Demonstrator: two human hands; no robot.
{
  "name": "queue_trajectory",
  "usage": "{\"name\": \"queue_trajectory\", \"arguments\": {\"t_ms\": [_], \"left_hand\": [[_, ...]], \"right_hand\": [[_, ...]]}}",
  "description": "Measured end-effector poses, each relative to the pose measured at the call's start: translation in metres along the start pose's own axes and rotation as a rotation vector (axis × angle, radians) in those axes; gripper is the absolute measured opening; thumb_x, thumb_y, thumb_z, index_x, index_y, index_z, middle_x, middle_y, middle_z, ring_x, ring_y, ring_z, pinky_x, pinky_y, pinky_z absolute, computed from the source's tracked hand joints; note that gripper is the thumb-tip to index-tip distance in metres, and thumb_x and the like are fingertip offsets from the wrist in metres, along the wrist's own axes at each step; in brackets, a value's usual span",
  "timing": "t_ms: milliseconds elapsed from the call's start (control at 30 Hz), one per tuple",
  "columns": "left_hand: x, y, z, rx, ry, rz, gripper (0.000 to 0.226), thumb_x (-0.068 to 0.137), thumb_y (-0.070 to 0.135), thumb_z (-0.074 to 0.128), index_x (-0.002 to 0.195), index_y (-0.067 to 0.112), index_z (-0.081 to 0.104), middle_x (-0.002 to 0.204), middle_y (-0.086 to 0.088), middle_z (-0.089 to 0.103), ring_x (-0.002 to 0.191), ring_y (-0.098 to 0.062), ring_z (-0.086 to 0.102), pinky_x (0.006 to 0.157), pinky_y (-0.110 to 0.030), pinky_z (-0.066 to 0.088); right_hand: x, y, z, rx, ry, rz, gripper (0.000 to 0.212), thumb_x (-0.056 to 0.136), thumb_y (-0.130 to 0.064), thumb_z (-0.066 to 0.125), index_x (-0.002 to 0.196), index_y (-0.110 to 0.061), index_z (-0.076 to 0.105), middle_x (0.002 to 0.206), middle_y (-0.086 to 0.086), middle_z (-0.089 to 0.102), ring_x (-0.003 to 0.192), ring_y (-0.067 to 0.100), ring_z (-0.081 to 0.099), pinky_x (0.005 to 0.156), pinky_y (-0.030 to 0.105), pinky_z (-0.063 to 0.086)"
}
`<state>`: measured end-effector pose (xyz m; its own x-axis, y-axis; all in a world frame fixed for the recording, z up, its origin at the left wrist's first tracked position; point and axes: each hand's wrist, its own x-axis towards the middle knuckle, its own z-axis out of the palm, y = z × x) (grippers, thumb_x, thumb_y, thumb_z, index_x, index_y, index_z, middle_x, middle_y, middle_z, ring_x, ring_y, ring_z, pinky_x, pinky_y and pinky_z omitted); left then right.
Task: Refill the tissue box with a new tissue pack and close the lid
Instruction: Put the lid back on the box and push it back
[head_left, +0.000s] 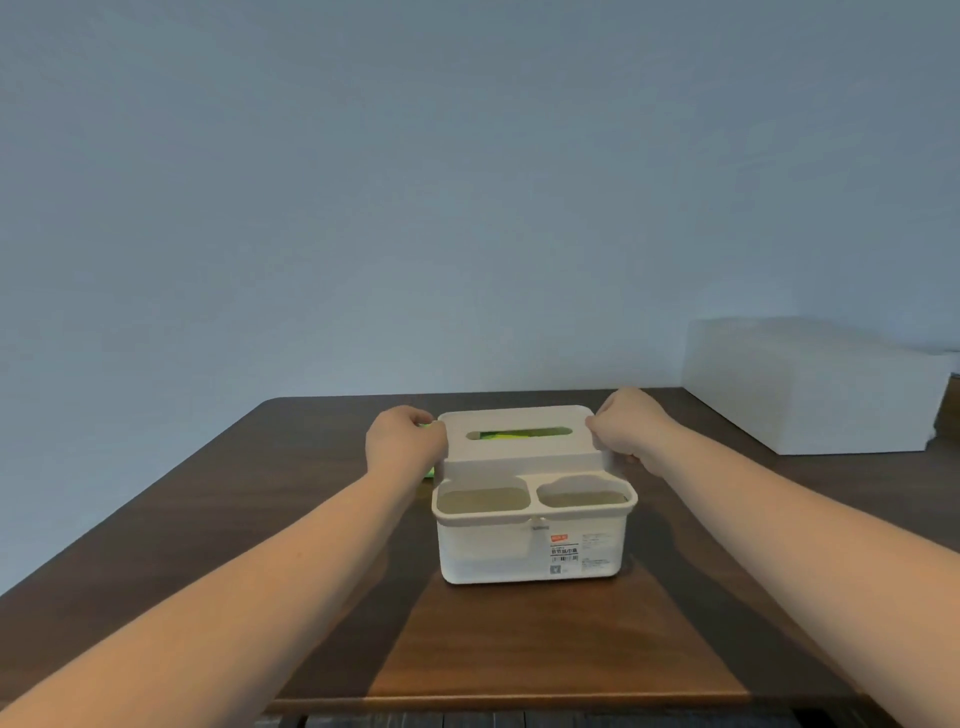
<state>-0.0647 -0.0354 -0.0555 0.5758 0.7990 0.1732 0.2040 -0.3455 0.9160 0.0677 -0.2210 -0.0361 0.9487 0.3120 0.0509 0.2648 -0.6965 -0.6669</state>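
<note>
A white tissue box (530, 551) stands in the middle of the dark wooden table (322, 519). Two empty front compartments face me. Its white lid (519, 451) sits on the back section, and a green tissue pack (514, 434) shows through the lid's slot. My left hand (402, 441) grips the lid's left end. My right hand (631, 428) grips its right end. A bit of green also peeks out under my left hand.
A large white box (815, 384) stands at the back right of the table, against the pale wall. The table's near edge (519, 704) runs below the tissue box.
</note>
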Motion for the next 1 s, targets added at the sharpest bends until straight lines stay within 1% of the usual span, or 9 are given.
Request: {"name": "queue_trajectory", "arguments": {"t_ms": [133,200,267,467,567,700,800,933,1000], "left_hand": [[0.004,-0.002,0.004,0.05,-0.012,-0.008,0.021,0.076,0.012,0.057,0.082,0.005,0.076,0.097,-0.004,0.073,0.092,-0.026,0.064,0.086,-0.04,0.058],[0.005,-0.003,0.006,0.076,-0.03,-0.009,0.02,0.075,0.008,0.056,0.061,0.008,0.07,0.086,-0.003,0.071,0.079,-0.023,0.059,0.073,-0.032,0.055],[0.005,-0.005,0.008,0.09,-0.046,-0.019,0.025,0.074,0.004,0.054,0.052,0.011,0.063,0.077,-0.005,0.068,0.07,-0.021,0.052,0.062,-0.029,0.046],[0.007,-0.008,0.01,0.08,-0.051,-0.052,0.023,0.069,-0.002,0.052,0.052,0.007,0.064,0.067,-0.007,0.06,0.062,-0.023,0.045,0.058,-0.032,0.044],[0.009,-0.007,0.011,0.102,-0.049,-0.046,0.024,0.07,-0.001,0.051,0.05,0.008,0.061,0.059,-0.006,0.054,0.06,-0.024,0.043,0.057,-0.035,0.045],[0.013,-0.007,0.013,0.14,-0.054,-0.04,0.028,0.073,0.0,0.051,0.049,0.011,0.059,0.056,-0.004,0.05,0.055,-0.019,0.04,0.056,-0.03,0.043],[0.017,-0.007,0.014,0.189,-0.07,-0.013,0.028,0.075,0.001,0.051,0.049,0.01,0.058,0.055,-0.003,0.048,0.053,-0.017,0.038,0.051,-0.023,0.036],[0.027,-0.008,0.017,0.237,-0.09,-0.009,0.02,0.073,0.003,0.049,0.057,0.011,0.057,0.064,-0.008,0.048,0.056,-0.022,0.033,0.051,-0.024,0.03],[0.031,-0.008,0.018,0.252,-0.098,-0.013,0.023,0.074,0.002,0.05,0.053,0.01,0.055,0.061,-0.006,0.048,0.054,-0.021,0.034,0.049,-0.022,0.03]], "right_hand": [[-0.003,0.004,0.002,-0.004,-0.037,0.04,0.012,0.085,-0.002,0.055,0.086,0.0,0.067,0.083,0.015,0.063,0.066,0.027,0.054,0.055,0.025,0.042],[-0.004,0.006,0.002,-0.021,-0.052,0.058,0.011,0.084,0.0,0.054,0.084,-0.001,0.065,0.076,0.013,0.058,0.062,0.026,0.051,0.052,0.024,0.039],[-0.005,0.006,0.003,-0.033,-0.064,0.065,0.011,0.083,0.0,0.053,0.083,-0.001,0.064,0.073,0.012,0.056,0.06,0.024,0.05,0.051,0.025,0.038],[-0.005,0.001,0.002,-0.097,-0.071,0.086,0.025,0.083,0.0,0.056,0.06,-0.006,0.049,0.066,0.009,0.049,0.059,0.022,0.048,0.05,0.025,0.035],[-0.003,0.0,0.002,-0.124,-0.069,0.084,0.027,0.082,-0.001,0.058,0.059,-0.006,0.046,0.065,0.009,0.048,0.068,0.028,0.052,0.051,0.026,0.035],[0.0,-0.003,0.004,-0.165,-0.063,0.089,0.028,0.084,-0.004,0.058,0.059,-0.007,0.047,0.064,0.007,0.048,0.054,0.02,0.045,0.048,0.025,0.032],[0.002,-0.005,0.005,-0.193,-0.067,0.094,0.029,0.086,-0.004,0.057,0.059,-0.007,0.046,0.064,0.007,0.047,0.053,0.019,0.044,0.047,0.026,0.031],[0.006,-0.007,0.009,-0.237,-0.045,0.073,0.028,0.085,-0.003,0.055,0.058,-0.007,0.046,0.062,0.007,0.047,0.052,0.019,0.043,0.047,0.025,0.031],[0.009,-0.007,0.012,-0.248,-0.044,0.064,0.027,0.084,-0.002,0.054,0.059,-0.007,0.047,0.063,0.007,0.048,0.053,0.02,0.043,0.047,0.026,0.031]]}}
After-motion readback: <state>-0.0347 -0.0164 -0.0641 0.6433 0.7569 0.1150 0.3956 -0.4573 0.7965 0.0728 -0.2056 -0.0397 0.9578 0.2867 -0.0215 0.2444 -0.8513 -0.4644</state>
